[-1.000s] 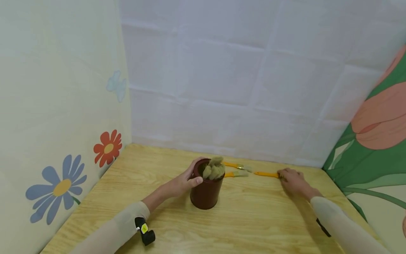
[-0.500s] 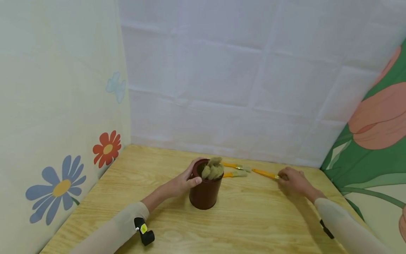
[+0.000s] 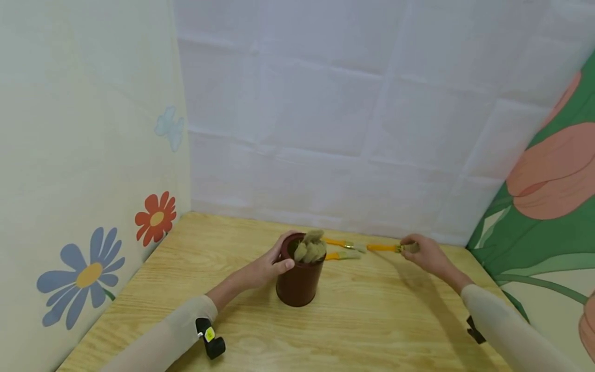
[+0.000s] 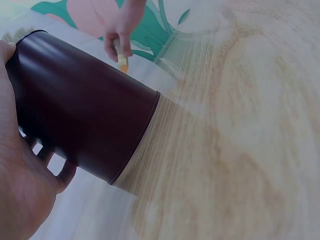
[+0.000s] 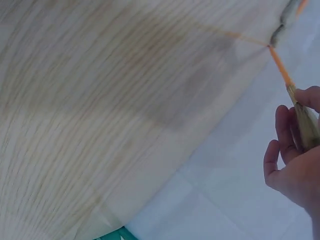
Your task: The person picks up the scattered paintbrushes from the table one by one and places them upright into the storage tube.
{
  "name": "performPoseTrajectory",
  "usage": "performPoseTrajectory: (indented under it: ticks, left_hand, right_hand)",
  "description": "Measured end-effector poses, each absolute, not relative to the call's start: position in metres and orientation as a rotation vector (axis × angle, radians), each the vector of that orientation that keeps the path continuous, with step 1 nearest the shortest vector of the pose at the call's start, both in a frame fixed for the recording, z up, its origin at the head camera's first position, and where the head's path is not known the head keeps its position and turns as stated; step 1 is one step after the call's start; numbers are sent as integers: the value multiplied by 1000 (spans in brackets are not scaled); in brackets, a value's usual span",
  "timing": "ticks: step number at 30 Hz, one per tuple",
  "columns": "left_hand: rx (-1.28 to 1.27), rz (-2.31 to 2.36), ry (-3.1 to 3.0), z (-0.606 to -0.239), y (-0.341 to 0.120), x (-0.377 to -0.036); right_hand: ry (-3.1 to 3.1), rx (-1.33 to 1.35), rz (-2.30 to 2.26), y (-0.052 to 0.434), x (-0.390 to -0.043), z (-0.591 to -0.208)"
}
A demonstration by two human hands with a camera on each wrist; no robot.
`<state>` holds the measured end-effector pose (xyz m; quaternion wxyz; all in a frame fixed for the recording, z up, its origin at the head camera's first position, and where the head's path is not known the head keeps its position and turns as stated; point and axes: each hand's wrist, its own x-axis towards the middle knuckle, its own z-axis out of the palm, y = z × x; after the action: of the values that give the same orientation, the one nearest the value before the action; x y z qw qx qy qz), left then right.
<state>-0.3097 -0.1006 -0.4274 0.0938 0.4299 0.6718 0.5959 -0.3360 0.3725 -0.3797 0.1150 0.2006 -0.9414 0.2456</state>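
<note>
Wooden table (image 3: 362, 320), corner booth with flower-print walls. On my feed, right hand (image 3: 425, 254) fingers pinched round bristle end of orange brush (image 3: 388, 248), now lifted off table and nearer back wall than a second ago. Left hand (image 3: 265, 268) same spot, curled round rim of dark red cup (image 3: 297, 281) full of brushes. Two more brushes (image 3: 346, 249) flat behind cup.

1. You will find no readable words, brand names or numbers in any of the views
2. The yellow sticker (image 3: 209, 335) on the black wrist device (image 3: 211, 339) carries a dark mark, too small for you to read
</note>
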Motion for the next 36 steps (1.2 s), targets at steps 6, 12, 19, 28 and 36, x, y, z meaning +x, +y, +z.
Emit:
performPoseTrajectory:
  ticks: [6,12,19,28,36]
  left_hand:
    - [1282,1770,1973,-429,-103,-308]
    - [1264,1759,1981,-429,-102,-308]
    - [1256,1758,1992,-431,-102,-309]
    - [1248,1765,2004,-430,-102,-310]
    - [1273,1754,2008,-426,-100,-309]
  right_hand:
    - [-2724,471,913,361,-331,-365]
    - [-2658,418,1019,349,-328,-350]
    - [-2538,491,1167,329,-318,-321]
    - [-2369,631,1243,287,-290,-264]
    - [-2253,901,1239,242,-274,-232]
